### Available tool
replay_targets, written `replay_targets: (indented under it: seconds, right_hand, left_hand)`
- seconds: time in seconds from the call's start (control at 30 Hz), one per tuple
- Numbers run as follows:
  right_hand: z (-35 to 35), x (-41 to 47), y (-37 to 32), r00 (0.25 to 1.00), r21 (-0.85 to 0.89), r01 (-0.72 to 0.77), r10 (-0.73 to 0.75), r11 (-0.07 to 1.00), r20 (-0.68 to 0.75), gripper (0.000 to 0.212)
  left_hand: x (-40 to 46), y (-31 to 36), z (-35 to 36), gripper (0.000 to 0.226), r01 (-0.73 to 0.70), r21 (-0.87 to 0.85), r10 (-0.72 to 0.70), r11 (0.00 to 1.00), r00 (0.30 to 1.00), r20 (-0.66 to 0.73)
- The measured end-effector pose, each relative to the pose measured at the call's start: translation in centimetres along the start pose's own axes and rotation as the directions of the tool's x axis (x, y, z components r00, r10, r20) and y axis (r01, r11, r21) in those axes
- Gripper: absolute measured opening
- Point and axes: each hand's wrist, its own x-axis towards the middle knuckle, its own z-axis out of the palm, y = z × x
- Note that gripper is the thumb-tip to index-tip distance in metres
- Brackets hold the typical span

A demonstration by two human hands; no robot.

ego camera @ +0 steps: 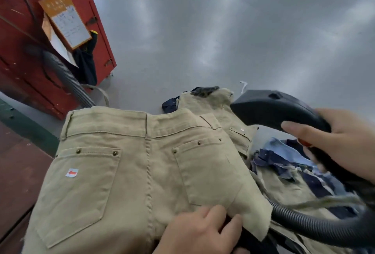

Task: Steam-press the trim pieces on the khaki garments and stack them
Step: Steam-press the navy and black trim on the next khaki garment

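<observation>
Two hands (203, 231): khaki twill shorts (125, 164), blk steamer (280, 109).

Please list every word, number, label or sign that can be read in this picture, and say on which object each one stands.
No text can be read here.
Orange card hanging on the red cabinet: a printed heading and a white sheet with handwriting, both too blurred to read.
Small sticker on the left back pocket of the khaki trousers: a red arrow pointing left, no words.
Steam iron in the right hand: no legible marking.

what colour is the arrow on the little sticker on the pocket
Red-orange, on a white sticker, in the head view.
</observation>
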Motion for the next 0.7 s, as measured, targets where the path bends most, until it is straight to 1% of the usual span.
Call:
replay_targets:
  seconds: [0.07,0.1,0.13,0.2,0.23,0.27,0.3,0.33,0.37,0.4,0.43,0.47,0.5,0.53,0.57,0.63,0.7]
  right_hand:
    - [0.5,-1.6,1.7,0.998,0.002,-0.057,0.057,0.998,0.028,0.074]
    - [1.0,-2.2,2.5,0.996,0.014,-0.084,0.083,0.996,0.043,0.077]
    - [1.6,-2.7,3.3,0.993,0.005,-0.095,0.094,0.995,0.072,0.08]
    - [3.1,-3.0,4.7,0.987,-0.075,-0.096,0.104,0.993,0.119,0.085]
    - [3.7,-3.0,5.0,0.984,-0.119,-0.094,0.11,0.988,0.138,0.084]
    - [4.3,-2.9,5.1,0.982,-0.131,-0.094,0.114,0.987,0.153,0.08]
    - [4.7,-2.6,5.0,0.98,-0.112,-0.1,0.118,0.989,0.161,0.073]
    - [5.0,-2.2,4.8,0.98,-0.077,-0.108,0.119,0.991,0.161,0.063]
    - [5.1,-1.5,4.7,0.982,-0.046,-0.102,0.108,0.994,0.157,0.054]
    - [5.2,-0.8,4.5,0.985,-0.02,-0.077,0.079,0.997,0.156,0.045]
    - [5.3,0.1,4.3,0.987,0.002,-0.053,0.052,0.999,0.154,0.036]
    - [5.4,0.9,4.0,0.987,0.022,-0.041,0.037,0.999,0.155,0.027]
    - [5.6,2.0,3.7,0.988,0.04,-0.032,0.025,0.999,0.155,0.022]
    - [5.7,3.2,3.5,0.988,0.056,-0.02,0.011,0.998,0.157,0.024]
    - [5.9,4.6,3.4,0.987,0.064,-0.019,0.009,0.998,0.16,0.03]
    - [6.2,7.9,3.3,0.981,0.09,-0.06,0.043,0.994,0.189,0.04]
    - [6.5,11.3,2.7,0.974,0.096,-0.083,0.06,0.992,0.22,0.044]
  left_hand:
    - [0.5,0.0,0.0,0.018,-0.032,0.045,0.037,0.998,0.994,-0.1]
    - [0.8,0.1,0.0,0.011,-0.038,0.059,0.045,0.998,0.991,-0.123]
    - [1.2,0.2,0.0,0.009,-0.049,0.058,0.056,0.997,0.992,-0.115]
    - [1.4,0.0,0.7,0.012,-0.078,0.015,0.079,0.997,0.993,-0.082]
    - [1.3,-0.2,1.0,0.015,-0.107,-0.016,0.106,0.994,0.993,-0.048]
    - [1.1,-0.4,1.0,0.024,-0.116,-0.075,0.118,0.99,0.992,0.032]
    - [1.0,-0.4,0.5,0.036,-0.069,-0.092,0.083,0.993,0.983,0.164]
    - [0.8,-0.3,0.1,0.044,-0.013,-0.008,0.015,1.0,0.965,0.262]
    - [0.5,-0.3,-0.3,0.045,-0.004,0.07,-0.016,0.998,0.96,0.278]
    - [0.6,-0.3,-0.7,0.046,0.035,0.113,-0.075,0.993,0.927,0.369]
    - [0.8,-0.4,-0.9,0.046,0.063,0.086,-0.091,0.994,0.918,0.385]
    - [1.0,-0.4,-0.7,0.045,0.071,-0.004,-0.065,0.997,0.934,0.351]
    - [1.2,-0.4,-0.6,0.041,0.084,-0.057,-0.058,0.995,0.932,0.359]
    - [1.2,-0.2,-0.4,0.039,0.095,-0.075,-0.061,0.993,0.927,0.369]
    - [1.2,-0.1,-0.2,0.039,0.1,-0.085,-0.067,0.991,0.942,0.33]
    - [1.5,-0.5,0.1,0.038,0.081,-0.113,-0.039,0.99,0.942,0.333]
    - [1.5,-0.4,0.1,0.037,0.095,-0.137,-0.049,0.986,0.95,0.307]
